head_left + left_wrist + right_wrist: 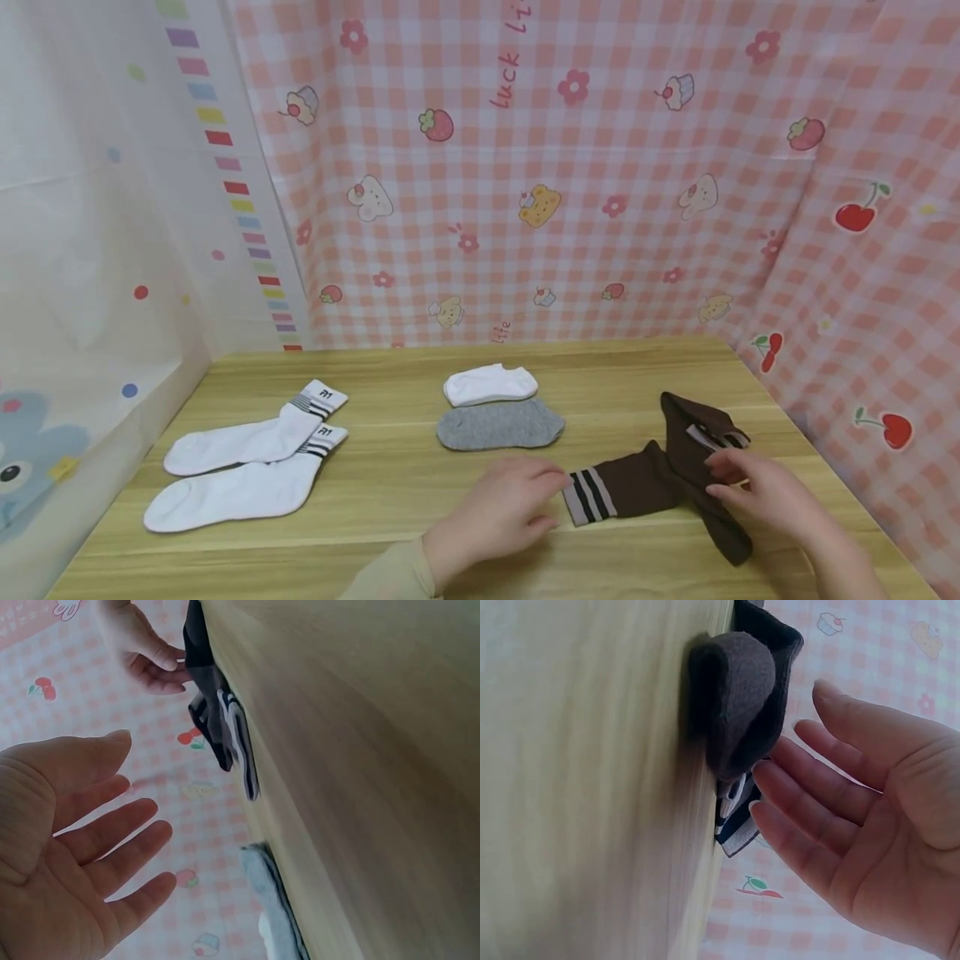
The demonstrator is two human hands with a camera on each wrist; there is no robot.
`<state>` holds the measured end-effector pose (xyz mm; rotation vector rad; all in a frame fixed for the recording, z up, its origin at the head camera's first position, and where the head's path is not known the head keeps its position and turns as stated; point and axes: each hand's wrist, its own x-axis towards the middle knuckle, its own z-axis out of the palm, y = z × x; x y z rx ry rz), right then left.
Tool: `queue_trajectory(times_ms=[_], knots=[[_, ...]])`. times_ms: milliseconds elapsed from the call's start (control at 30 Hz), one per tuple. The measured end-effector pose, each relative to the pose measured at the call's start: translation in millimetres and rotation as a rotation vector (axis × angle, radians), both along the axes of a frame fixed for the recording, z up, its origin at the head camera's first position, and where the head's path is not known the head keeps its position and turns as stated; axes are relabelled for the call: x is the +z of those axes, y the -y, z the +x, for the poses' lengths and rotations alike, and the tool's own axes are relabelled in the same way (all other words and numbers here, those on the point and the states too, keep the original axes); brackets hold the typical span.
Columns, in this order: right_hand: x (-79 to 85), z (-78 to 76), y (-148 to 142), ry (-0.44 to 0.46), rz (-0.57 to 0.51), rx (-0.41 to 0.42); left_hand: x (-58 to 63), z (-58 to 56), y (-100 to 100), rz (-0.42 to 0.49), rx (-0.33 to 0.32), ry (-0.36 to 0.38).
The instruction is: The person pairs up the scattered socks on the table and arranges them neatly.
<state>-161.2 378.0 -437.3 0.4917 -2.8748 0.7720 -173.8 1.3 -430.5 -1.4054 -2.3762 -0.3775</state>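
Observation:
A pair of dark brown socks with grey-and-black striped cuffs lies at the right of the table. One sock [637,483] points its striped cuff left; the other [693,425] lies bunched and bent across it. My left hand [498,512] hovers just left of the nearer cuff, and the left wrist view shows its fingers spread and holding nothing. Beside the bunched sock is my right hand [772,496], fingertips right at the fabric near its striped cuff. Seen from the right wrist, the thumb [844,712] stands apart from the fingers, next to the brown fold [742,697].
Toward the back middle, a white ankle sock [491,385] lies behind a grey one [498,425]. Two white crew socks [232,487] with black-striped cuffs overlap at the left. Patterned curtains [480,167] enclose the wooden table [375,550] at the back and sides.

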Motion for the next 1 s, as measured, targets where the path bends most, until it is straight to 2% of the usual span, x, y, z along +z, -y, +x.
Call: queue_trajectory(times_ms=[367, 433, 533, 733, 1000], knots=[[5.0, 10.3, -0.1, 0.075, 0.046, -0.019, 1.2, 1.1, -14.3, -0.093, -0.019, 0.017], [7.3, 11.1, 2.7, 0.074, 0.056, -0.023, 1.0, 1.2, -15.9, -0.105, -0.018, 0.021], [10.3, 11.2, 10.3, 0.027, 0.071, 0.005, 0.5, 1.3, -18.1, -0.128, -0.009, 0.026], [13.3, 7.4, 33.2, -0.019, 0.096, 0.104, -1.1, 1.6, -20.0, -0.157, 0.008, 0.029], [11.4, -8.2, 70.8, -0.052, 0.132, 0.283, -0.6, 0.6, -18.5, -0.163, 0.029, 0.079]])
